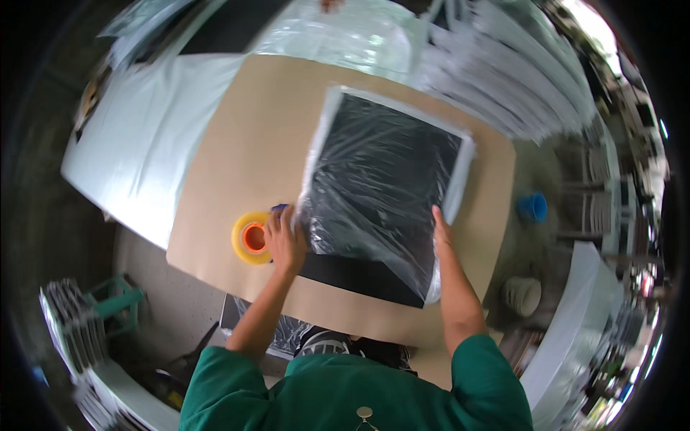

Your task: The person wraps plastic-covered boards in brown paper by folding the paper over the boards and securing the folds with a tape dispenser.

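Note:
A flat black panel [381, 165] lies at a slant in crinkled clear plastic film, with whitish borders along its sides. Its near strip [359, 273] shows plain black without film. At the panel's lower left edge is my left hand [285, 244], fingers stretched and apart. Right beside that hand lies a roll of yellow tape [241, 233] with an orange core; a small blue piece [279, 209] shows by the fingertips. My right hand [443, 233] grips the panel's right edge, one digit on top; its other fingers are mostly hidden.
Brown board [244, 129] covers the table under the panel. White sheeting [158, 136] spreads at left, clear plastic [345, 36] at the far side. Stacked white-wrapped sheets [510, 72] stand far right. A blue bucket [532, 207] and a pale bucket [521, 296] are on the floor at right.

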Demonstrator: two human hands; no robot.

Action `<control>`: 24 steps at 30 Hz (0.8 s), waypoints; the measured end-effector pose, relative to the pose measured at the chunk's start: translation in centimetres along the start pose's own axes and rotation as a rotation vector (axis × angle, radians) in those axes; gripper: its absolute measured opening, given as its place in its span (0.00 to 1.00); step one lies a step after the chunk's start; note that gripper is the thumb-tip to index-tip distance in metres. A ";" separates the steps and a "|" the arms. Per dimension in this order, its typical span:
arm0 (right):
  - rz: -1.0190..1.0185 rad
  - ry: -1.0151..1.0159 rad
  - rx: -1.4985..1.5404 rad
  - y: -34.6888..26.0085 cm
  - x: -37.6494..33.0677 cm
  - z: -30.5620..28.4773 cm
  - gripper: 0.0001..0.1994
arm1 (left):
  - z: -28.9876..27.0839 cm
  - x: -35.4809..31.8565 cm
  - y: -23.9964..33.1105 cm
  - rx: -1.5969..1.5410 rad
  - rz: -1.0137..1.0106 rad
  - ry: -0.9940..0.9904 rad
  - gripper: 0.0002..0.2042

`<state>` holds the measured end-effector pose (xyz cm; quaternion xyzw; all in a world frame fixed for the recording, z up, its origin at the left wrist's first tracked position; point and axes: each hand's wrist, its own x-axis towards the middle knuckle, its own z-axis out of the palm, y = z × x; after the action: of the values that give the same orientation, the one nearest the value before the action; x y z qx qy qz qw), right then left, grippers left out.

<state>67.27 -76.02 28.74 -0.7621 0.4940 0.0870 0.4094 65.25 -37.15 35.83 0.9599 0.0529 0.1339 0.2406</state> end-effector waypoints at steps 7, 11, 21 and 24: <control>-0.055 -0.174 0.198 -1.1 -2.4 -0.3 0.53 | -3.0 -3.1 -13.8 0.421 -0.028 -0.083 0.33; -0.051 -0.030 0.140 -0.9 -2.4 0.5 0.51 | -5.4 4.2 -23.1 0.466 -0.430 0.057 0.30; -0.016 0.011 0.195 -2.0 -3.1 0.5 0.48 | -6.6 12.8 -28.4 0.421 -0.564 -0.198 0.30; -0.017 0.046 0.167 -1.8 -2.7 0.3 0.48 | -5.2 12.7 -25.8 0.423 -0.651 -0.069 0.34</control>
<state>67.48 -73.63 30.97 -0.7312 0.5022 0.0244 0.4610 74.98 -9.99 30.89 0.9253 0.3729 0.0045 0.0690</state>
